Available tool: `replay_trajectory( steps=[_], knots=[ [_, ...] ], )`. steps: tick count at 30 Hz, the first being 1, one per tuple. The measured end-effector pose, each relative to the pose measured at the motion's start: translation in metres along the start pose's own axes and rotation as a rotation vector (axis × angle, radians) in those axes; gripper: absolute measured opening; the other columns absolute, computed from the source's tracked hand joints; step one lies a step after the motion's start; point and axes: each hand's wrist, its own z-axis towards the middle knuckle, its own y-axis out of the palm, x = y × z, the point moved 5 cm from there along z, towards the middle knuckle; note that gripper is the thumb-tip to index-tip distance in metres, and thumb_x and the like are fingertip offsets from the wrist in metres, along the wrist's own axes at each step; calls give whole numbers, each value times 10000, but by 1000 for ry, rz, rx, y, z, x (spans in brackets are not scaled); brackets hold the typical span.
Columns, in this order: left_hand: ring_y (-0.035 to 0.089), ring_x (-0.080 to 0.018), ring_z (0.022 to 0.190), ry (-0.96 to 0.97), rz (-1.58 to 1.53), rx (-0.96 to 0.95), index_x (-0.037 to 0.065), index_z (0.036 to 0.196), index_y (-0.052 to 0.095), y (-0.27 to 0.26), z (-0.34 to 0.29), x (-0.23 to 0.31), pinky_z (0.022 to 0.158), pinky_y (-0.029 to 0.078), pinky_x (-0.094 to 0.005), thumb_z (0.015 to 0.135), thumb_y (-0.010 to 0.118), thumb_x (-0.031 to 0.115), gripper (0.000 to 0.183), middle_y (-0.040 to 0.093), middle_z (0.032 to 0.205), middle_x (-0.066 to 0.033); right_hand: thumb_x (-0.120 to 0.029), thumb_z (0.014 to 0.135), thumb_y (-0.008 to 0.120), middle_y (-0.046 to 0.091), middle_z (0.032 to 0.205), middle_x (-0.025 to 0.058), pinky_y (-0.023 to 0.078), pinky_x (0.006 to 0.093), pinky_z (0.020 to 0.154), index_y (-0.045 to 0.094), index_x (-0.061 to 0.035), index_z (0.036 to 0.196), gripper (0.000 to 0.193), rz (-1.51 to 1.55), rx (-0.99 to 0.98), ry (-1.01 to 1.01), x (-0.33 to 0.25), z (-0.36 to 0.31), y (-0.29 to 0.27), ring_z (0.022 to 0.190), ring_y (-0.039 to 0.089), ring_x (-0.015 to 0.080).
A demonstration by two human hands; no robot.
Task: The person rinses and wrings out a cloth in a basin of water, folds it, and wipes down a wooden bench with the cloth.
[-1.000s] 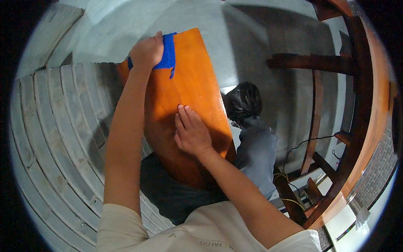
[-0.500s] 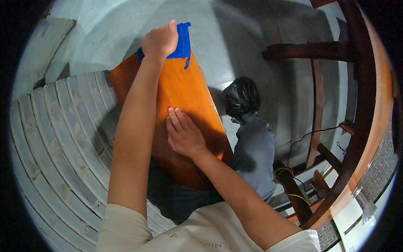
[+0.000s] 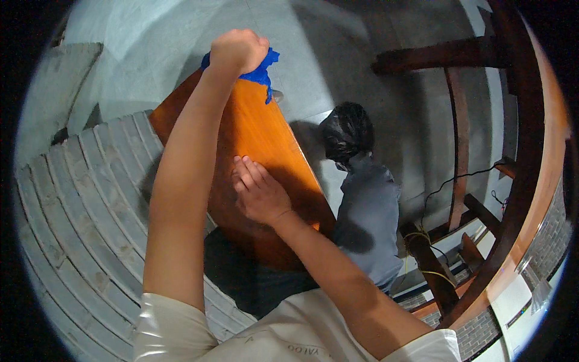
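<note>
- Clenched in a fist, the left hand (image 3: 238, 51) grips a blue cloth (image 3: 263, 67) at the far end of the orange wooden board (image 3: 259, 136).
- Flat and open, the right hand (image 3: 259, 194) presses on the board's middle.
- Below the board's right edge crouches another person in grey (image 3: 368, 217).
- Left of the board runs a grey brick wall (image 3: 78, 211).

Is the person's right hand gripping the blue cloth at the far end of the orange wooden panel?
No, the right hand lies flat on the orange wooden panel, while the left hand grips the blue cloth.
</note>
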Motion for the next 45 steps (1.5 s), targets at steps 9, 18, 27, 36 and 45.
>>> replay_trajectory(
  steps=[9,18,27,36,45],
  knots=[
    [596,-261,815,552,445,-48,81,803,648,16,-7,17,766,458,-367,772,466,287,276,629,820,-109,-239,706,533,389,1253,182,276,358,981,552,-3,976,358,-27,-47,-11,5,8,-3,1158,366,297],
    [569,-205,662,759,633,173,120,593,602,17,-39,29,722,429,-344,615,564,200,91,596,664,-29,-158,627,577,475,1162,174,363,349,926,569,14,955,371,114,166,-13,6,4,-3,1079,456,288],
    [541,-279,826,559,233,171,33,776,634,27,-99,33,769,392,-394,755,464,238,267,597,780,-155,-141,630,567,489,1149,155,363,346,925,566,16,965,370,190,129,34,-18,10,-17,1076,450,286],
    [537,-261,784,769,407,38,19,615,625,50,-160,68,797,366,-364,740,454,294,348,609,690,-125,-277,817,355,278,1336,146,150,412,1033,353,-7,1215,481,-252,-310,-31,-14,18,-13,1233,243,324],
    [540,-252,805,687,158,-178,38,701,618,59,-183,96,786,349,-343,736,494,278,272,609,728,-114,-159,718,521,399,1221,166,256,402,988,501,6,1034,356,134,199,-17,6,22,-29,1176,330,319]
  ],
)
